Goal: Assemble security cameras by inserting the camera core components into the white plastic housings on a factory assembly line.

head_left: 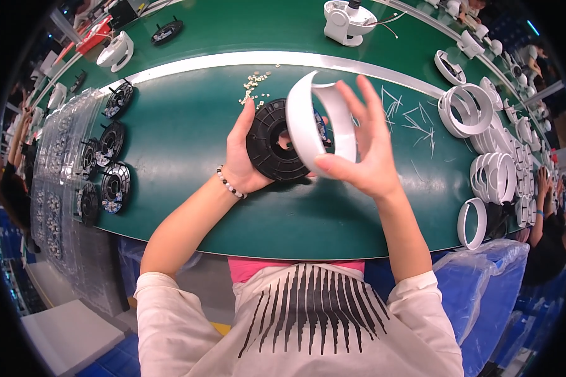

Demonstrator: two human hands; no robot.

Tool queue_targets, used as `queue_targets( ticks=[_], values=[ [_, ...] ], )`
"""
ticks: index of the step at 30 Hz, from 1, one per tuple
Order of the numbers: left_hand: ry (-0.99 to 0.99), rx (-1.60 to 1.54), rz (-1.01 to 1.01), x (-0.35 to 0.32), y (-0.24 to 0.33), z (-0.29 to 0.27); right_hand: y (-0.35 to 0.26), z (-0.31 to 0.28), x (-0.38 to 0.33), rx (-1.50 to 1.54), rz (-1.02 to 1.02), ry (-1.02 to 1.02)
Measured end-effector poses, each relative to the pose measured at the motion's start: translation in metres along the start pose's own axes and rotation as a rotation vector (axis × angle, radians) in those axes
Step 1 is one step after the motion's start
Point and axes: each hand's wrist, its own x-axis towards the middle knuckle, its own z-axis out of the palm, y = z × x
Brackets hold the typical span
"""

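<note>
My left hand (pixel 240 157) grips a round black plastic base (pixel 271 141) by its left side, thumb up along the rim. The base is ribbed, with a hole in its middle, and a bit of blue circuit board shows behind it. In my right hand (pixel 370 147) is a white plastic ring (pixel 302 119), held between the thumb below and the fingers above. The ring is tilted and overlaps the right edge of the base; whether the two touch I cannot tell. Both are held above the green table (pixel 188 151).
Small pale pieces (pixel 253 87) lie scattered beyond my hands. Thin white strips (pixel 421 125) lie to the right. Several white rings (pixel 471 223) stand at the right edge. Black round units (pixel 115 182) and clear plastic trays (pixel 56 182) line the left. A white housing (pixel 349 22) stands across the line.
</note>
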Motion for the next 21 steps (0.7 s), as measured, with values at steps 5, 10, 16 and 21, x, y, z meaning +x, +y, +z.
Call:
queue_targets(
  ticks=[5,10,16,21],
  values=[
    [0.013,-0.049,0.065,0.011,-0.009,-0.002,0.005,0.02,-0.007,-0.735,-0.182,-0.051],
    [-0.006,-0.077,0.009,0.006,-0.005,0.002,0.008,0.024,-0.005,-0.791,-0.217,-0.04],
    [-0.064,-0.157,-0.123,0.0,-0.003,-0.01,-0.007,0.012,0.003,-0.748,-0.162,-0.276],
    [-0.019,-0.083,-0.078,0.001,-0.004,-0.011,-0.004,0.008,0.004,-0.721,-0.166,-0.321]
  ],
)
